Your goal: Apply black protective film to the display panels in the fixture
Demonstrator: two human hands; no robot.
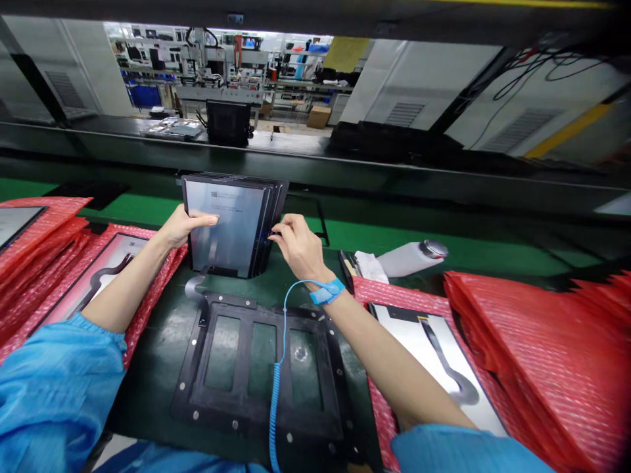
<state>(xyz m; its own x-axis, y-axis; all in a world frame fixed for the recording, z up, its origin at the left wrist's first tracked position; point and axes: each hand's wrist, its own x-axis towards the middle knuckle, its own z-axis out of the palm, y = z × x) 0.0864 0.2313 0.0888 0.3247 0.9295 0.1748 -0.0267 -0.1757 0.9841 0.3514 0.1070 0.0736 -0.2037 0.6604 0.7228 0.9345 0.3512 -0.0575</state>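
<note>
A stack of thin black-framed display panels (227, 230) stands upright on the dark green bench, its grey face towards me. My left hand (185, 225) grips the stack's left edge, thumb flat on the front face and fingers hidden behind. At the right edge, my right hand (298, 246) has thumb and forefinger pinched together against the panels' sides; what lies between the fingertips is too small to make out. A blue wrist strap (327, 292) with a coiled cord is on my right wrist. Nearer to me lies a black frame-shaped fixture (224, 394) with three window openings.
Red bubble-wrap bags (537, 348) are piled at the right, and more red bags (44, 276) at the left. Panels with ribbon cables lie on both sides, including a white panel (438, 355). A white bottle (409, 260) lies tilted behind. A raised ledge (296, 161) crosses the back.
</note>
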